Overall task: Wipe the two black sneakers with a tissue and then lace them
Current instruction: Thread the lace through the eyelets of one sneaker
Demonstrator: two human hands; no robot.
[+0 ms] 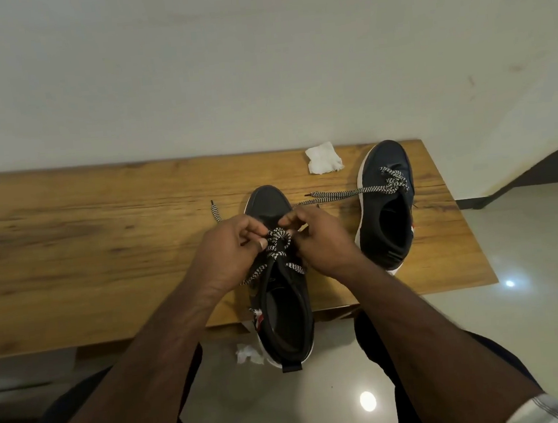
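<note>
A black sneaker lies on the wooden table, toe away from me, its heel hanging over the near edge. My left hand and my right hand each pinch the black-and-white checkered lace over its tongue. One lace end lies on the table to the left. The second black sneaker stands at the right, its own lace threaded near the toe and trailing left. A crumpled white tissue lies at the table's far edge.
Another crumpled tissue lies on the glossy floor below the table's near edge. A pale wall rises right behind the table. My knees in dark trousers flank the overhanging heel. The table's right end is just beyond the second sneaker.
</note>
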